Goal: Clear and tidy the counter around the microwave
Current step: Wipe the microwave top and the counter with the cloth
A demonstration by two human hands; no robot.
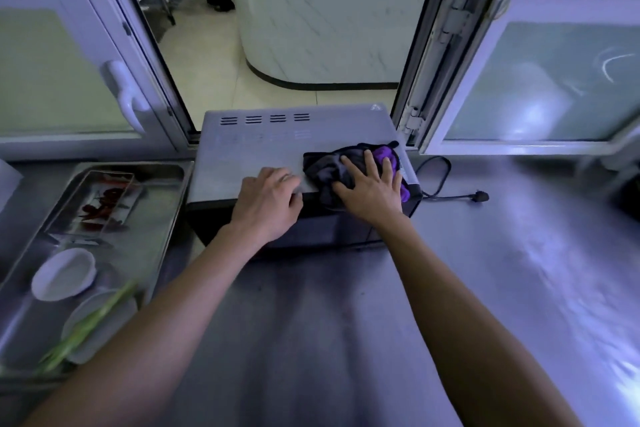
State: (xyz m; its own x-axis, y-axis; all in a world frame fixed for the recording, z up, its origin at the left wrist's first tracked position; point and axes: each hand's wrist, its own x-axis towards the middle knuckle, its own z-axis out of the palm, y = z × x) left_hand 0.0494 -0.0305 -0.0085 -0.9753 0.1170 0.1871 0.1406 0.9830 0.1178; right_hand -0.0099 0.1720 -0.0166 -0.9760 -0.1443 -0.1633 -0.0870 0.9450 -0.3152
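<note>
Nearest, at 6 o'clock, a bare stretch of steel tabletop (311,340) lies between the two forearms. At 8 o'clock a metal tray (166,204) holds a small white bowl (64,274), a plate with green stalks (93,322) and a clear dish of red chillies (104,201). Just beyond, at centre, the left hand (266,204) rests on the front edge of the microwave (263,146), fingers loosely bent and holding nothing, seemingly steadying it. Just to its right, the right hand (372,184) presses flat, fingers spread, on a crumpled dark grey and purple cloth (332,163) lying on the right front corner of the microwave's top. The step in hand looks like wiping that top; the next move probably calls for sweeping the cloth toward 12 o'clock, across to the vent slots (265,118), while the left hand braces the casing. At 3 o'clock the unplugged power cord (457,197) trails loose on the tabletop and likely needs tidying. Farthest, at 12 o'clock, an open hatch window (429,62) shows a tiled floor.
</note>
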